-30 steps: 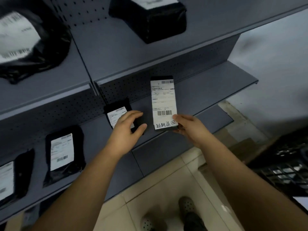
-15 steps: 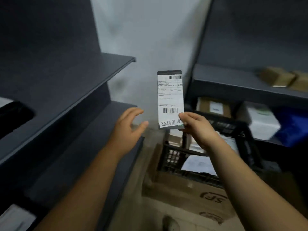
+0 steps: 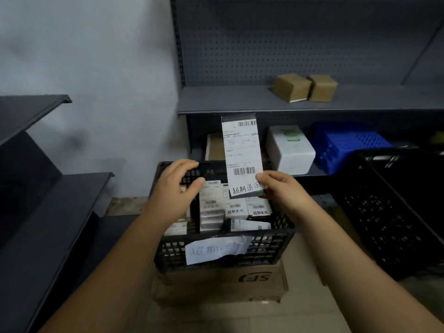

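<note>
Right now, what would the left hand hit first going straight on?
The left hand would probably meet the labelled parcel the right hand pinches above the black crate; depth is unclear.

At six o'clock a carton (image 3: 216, 282) on the floor (image 3: 240, 319) bore our black crate (image 3: 271, 246); at one, the shelf (image 3: 228, 98) held two boxes (image 3: 293, 87).

- Parcel (image 3: 242, 155): black pouch; white label printed with black barcodes and black handwritten characters.
- Crate (image 3: 271, 246): black, open lattice pattern.
- Paper note (image 3: 216, 251): white, dark handwriting.
- Carton (image 3: 216, 282): brown, black logo.
- Back panel (image 3: 264, 44): grey, regular dot perforation.
- Small boxes (image 3: 292, 87): tan.
- Basket (image 3: 346, 145): blue lattice.
- Foam box (image 3: 290, 150): white, green mark on top.
</note>
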A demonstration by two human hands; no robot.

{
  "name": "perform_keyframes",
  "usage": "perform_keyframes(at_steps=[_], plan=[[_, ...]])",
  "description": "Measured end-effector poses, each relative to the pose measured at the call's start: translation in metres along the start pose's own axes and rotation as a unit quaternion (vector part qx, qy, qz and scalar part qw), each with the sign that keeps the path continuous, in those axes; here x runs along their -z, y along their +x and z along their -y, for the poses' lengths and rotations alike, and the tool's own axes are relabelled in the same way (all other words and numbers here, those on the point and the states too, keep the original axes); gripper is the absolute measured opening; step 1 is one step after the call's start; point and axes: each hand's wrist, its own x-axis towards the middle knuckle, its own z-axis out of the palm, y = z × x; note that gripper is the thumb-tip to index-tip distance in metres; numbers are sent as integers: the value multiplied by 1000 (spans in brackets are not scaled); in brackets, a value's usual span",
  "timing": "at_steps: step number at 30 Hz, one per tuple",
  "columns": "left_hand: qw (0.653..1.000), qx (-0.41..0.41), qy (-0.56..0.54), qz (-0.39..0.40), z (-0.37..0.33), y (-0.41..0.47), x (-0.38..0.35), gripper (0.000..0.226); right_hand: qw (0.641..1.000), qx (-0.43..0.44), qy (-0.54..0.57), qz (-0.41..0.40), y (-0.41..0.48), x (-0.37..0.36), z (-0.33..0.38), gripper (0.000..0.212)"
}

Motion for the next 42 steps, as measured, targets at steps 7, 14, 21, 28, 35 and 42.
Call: perform_keyframes(at_steps=[7, 14, 21, 28, 35, 42], plan=[[997, 44, 13, 59, 3, 22, -91, 36, 993, -81, -80, 14, 54, 73, -62, 18], [988, 118, 0, 99, 41, 24, -127, 32, 960, -126, -233, 94, 103, 82, -108, 27], [971, 200, -8, 133, 85, 19, -152, 35, 845, -165, -464, 210, 148, 66, -140, 41], [957, 232, -34, 171, 124, 23, -176, 37, 780, -219, -528, 255, 181, 45, -179, 38], [957, 240, -51, 157, 139, 22, -178, 35, 809, -167, -522, 210, 182, 44, -184, 45], [973, 226, -14, 34, 89, 21, -122, 35, 862, 65, -456, 212, 166, 24, -86, 50]])
